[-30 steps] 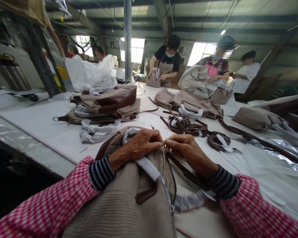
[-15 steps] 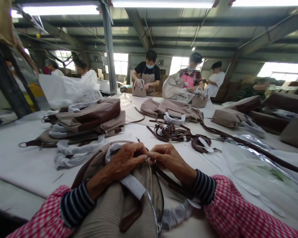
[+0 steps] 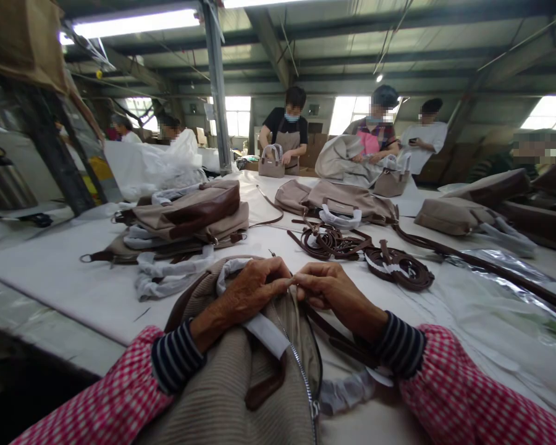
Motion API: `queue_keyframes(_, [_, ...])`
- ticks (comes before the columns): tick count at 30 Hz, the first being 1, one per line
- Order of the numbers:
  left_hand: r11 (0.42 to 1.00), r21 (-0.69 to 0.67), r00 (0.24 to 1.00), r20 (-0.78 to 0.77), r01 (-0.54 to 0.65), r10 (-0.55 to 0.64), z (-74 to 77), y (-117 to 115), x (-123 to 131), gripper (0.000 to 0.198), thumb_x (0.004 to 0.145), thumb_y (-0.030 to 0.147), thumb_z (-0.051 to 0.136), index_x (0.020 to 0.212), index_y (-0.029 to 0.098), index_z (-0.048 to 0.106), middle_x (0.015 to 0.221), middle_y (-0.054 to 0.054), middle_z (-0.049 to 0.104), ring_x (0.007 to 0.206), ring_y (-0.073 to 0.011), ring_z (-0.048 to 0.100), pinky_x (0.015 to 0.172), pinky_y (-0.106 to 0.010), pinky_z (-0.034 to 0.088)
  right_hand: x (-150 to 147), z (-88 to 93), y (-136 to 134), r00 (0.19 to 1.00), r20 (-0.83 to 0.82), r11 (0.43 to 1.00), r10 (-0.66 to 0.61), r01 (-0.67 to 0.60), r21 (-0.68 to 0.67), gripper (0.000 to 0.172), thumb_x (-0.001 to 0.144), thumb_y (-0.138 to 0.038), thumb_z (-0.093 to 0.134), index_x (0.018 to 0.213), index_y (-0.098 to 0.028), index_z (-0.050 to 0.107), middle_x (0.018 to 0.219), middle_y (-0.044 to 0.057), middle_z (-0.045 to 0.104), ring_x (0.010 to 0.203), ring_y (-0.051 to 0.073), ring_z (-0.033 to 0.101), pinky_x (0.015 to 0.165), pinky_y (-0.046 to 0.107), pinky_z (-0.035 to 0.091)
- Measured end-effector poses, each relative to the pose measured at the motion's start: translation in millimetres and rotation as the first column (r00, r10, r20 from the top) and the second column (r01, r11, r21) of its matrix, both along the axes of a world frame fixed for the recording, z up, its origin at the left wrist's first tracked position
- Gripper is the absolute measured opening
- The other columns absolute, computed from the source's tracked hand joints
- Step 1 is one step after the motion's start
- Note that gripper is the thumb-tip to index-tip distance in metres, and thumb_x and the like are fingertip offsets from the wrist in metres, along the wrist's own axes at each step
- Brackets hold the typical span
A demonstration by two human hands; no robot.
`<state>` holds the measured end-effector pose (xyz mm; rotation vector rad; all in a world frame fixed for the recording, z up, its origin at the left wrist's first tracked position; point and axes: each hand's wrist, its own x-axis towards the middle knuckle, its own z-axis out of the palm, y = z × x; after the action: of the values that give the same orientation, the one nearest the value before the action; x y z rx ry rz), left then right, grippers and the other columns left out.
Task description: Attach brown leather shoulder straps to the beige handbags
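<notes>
The hands have barely shifted in the last half second. The left hand (image 3: 252, 290) and right hand (image 3: 333, 290) still meet fingertip to fingertip, each pinched shut on something too small to make out. They rest on the top edge of a beige ribbed bag (image 3: 222, 389), which lies at the near edge of the white table (image 3: 50, 272) against the person. Its zipper (image 3: 301, 371) is open, and a white wrap (image 3: 264, 327) covers the handle under the left hand. A brown strap (image 3: 338, 337) runs beneath the right wrist.

Beyond lie a stack of bags (image 3: 189, 216), coiled straps (image 3: 333, 241) and clear plastic sheeting (image 3: 491, 309). At the far end a co-worker (image 3: 290, 133) holds a small bag (image 3: 272, 162).
</notes>
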<state>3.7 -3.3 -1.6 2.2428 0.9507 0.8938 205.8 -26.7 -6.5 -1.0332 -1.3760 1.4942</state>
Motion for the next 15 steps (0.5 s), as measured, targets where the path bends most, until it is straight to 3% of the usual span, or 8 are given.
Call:
queue_keyframes(6, [1.000,0.008,0.999,-0.032,-0.019,0.019,-0.3,-1.6,-0.3,0.021,0.098,0.036,0.060,0.088,0.019,0.067,0.085,0.000,0.070,0.082,-0.0168,0.061,0.078,-0.029,0.041,-2.4,2.4,-1.3,0.999,0.033,1.000,-0.016,0.016,0.010,0.029,0.076,-0.041,0.078,0.075,-0.013,0.068,0.064,0.001,0.064,0.044,0.005,0.037,0.043,0.022,0.018])
queue_keyframes(12, [1.000,-0.002,0.999,-0.033,-0.025,0.025,1.2,-0.6,0.6,0.024,0.098,0.040,0.058,0.085,0.020,0.064,0.081,0.002,0.068,0.076,-0.0162,0.060,0.073,-0.029,0.041,-3.3,2.3,-1.8,0.997,-0.006,0.997,-0.072,0.073,0.032,0.029,0.073,-0.040,0.082,0.072,-0.013,0.070,0.049,-0.008,0.044,0.044,0.004,0.028,0.044,0.024,0.015])
queue_keyframes(15, [1.000,-0.003,0.999,-0.038,-0.030,0.030,0.4,0.9,0.6,0.024,0.098,0.041,0.059,0.086,0.021,0.064,0.081,0.002,0.068,0.076,-0.0166,0.060,0.073,-0.029,0.041,-3.3,2.4,-2.3,0.995,-0.064,0.997,-0.070,0.071,0.013,0.030,0.072,-0.040,0.083,0.073,-0.013,0.070,0.050,-0.008,0.046,0.043,0.004,0.030,0.043,0.022,0.016])
